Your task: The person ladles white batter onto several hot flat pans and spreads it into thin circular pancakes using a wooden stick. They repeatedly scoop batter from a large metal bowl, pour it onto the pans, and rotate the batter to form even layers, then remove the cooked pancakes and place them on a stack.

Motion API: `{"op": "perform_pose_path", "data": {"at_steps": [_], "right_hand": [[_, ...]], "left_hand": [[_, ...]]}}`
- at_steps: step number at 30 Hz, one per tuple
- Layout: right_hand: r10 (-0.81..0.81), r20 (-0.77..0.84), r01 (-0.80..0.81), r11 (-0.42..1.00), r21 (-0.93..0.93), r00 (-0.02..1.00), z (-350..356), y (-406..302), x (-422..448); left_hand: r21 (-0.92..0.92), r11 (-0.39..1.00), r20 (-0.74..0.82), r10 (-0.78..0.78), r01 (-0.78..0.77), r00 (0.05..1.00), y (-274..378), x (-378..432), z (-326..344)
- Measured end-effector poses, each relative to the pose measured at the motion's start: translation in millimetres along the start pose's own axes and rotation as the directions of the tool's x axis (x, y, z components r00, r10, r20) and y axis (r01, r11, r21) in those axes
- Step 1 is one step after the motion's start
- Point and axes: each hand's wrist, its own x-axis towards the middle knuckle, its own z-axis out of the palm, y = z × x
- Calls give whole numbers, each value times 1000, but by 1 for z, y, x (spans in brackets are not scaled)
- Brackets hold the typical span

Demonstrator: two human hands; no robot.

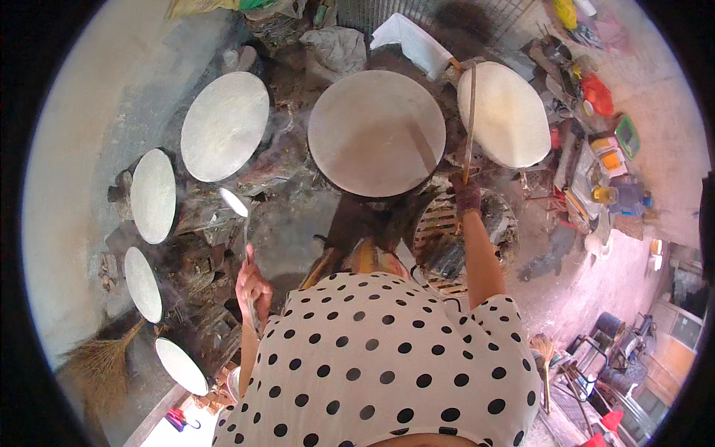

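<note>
My left hand (pixel 254 286) grips a thin-handled tool whose flat white head (pixel 233 202) points away from me. A dark glove covers my right hand (pixel 467 194), which is shut around a long wooden stick (pixel 471 117). The stick crosses the left edge of a pale round sheet (pixel 509 117) that looks like thin flatbread; whether they touch, I cannot tell. Straight in front of me is a round grey griddle (pixel 368 131) with a shadow across it. To its left stands a white-topped round disc (pixel 226 127), possibly a griddle coated with batter.
More white discs (pixel 153 196) curve down the left side above stacked debris. A slatted round basket or grate (pixel 441 234) is beneath my right arm. A twig broom (pixel 109 357) leans at lower left. Bottles (pixel 628 198) and boxes crowd the right wall. A white cloth (pixel 416 44) lies beyond the griddle.
</note>
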Motion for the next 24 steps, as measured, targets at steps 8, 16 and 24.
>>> {"op": "perform_pose_path", "data": {"at_steps": [8, 16, 24], "right_hand": [[18, 113, -50, 956, 288, 993, 58, -10, -3], [-119, 143, 134, 986, -98, 983, 77, -11, -60], [356, 30, -179, 394, 901, 934, 321, -313, -171]], "left_hand": [[834, 552, -208, 288, 16, 935, 30, -29, -12], [783, 622, -221, 244, 22, 944, 104, -47, -53], [588, 803, -262, 301, -96, 917, 166, -81, -88]]}}
